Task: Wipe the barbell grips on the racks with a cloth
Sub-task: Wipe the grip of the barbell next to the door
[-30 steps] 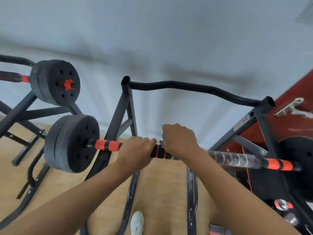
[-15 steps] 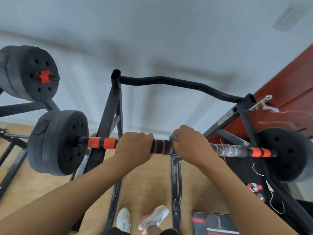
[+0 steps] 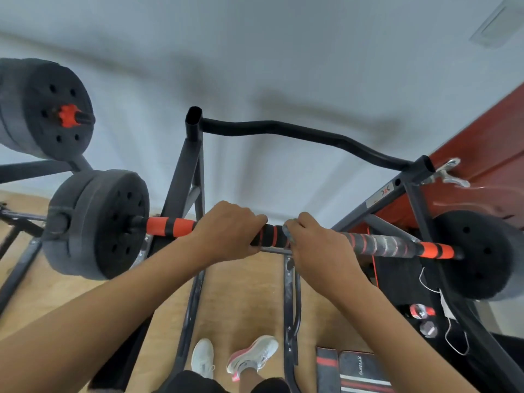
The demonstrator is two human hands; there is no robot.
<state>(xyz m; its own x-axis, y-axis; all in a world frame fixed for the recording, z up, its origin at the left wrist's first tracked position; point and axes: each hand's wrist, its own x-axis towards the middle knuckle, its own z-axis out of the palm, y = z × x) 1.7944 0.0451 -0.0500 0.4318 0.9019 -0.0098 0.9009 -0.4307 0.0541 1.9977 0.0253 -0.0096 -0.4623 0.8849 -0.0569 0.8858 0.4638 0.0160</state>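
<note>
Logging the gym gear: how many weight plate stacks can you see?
3. The upper-left plate stack sits on a farther bar; the left plate stack and right plate stack cap the held barbell. Others may be out of frame.

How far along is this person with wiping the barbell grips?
Possibly done: the streaked grip right of the hands looks wiped. In hand: the left hand holds the barbell while the right hand wraps a cloth round its middle. Left: the orange grip and the second barbell upper left.
</note>
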